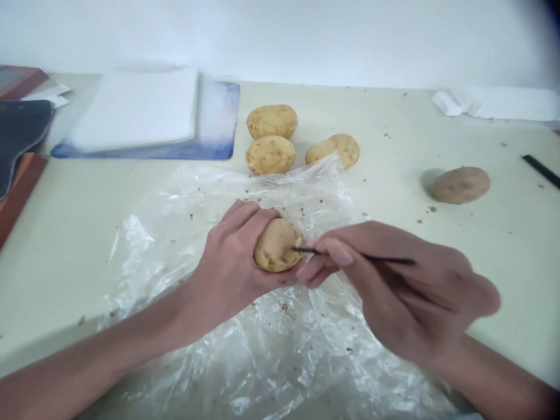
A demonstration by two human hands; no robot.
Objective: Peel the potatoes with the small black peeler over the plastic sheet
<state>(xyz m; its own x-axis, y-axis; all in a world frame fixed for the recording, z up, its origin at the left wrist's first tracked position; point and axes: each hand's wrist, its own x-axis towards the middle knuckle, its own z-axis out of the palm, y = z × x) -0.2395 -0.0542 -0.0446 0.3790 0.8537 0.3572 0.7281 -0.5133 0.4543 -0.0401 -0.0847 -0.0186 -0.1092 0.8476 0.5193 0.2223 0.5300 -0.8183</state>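
Note:
My left hand (236, 251) is wrapped round a potato (276, 245) above a clear plastic sheet (271, 350). Between the thumb and fingers of my right hand (389, 280) is a thin dark stick-like tool (385, 259). Its tip meets the right side of the potato, where the skin looks scraped or pitted. Whether the tip goes into the flesh I cannot tell. Brown specks are scattered over the plastic.
Two potatoes (271, 154) touch each other behind the plastic, and a third potato (339, 149) sits beside them. A browner potato (461, 185) lies to the right, near a black strip (542, 171). At the back left, a white pad (140, 108) covers part of a blue-edged board (219, 122).

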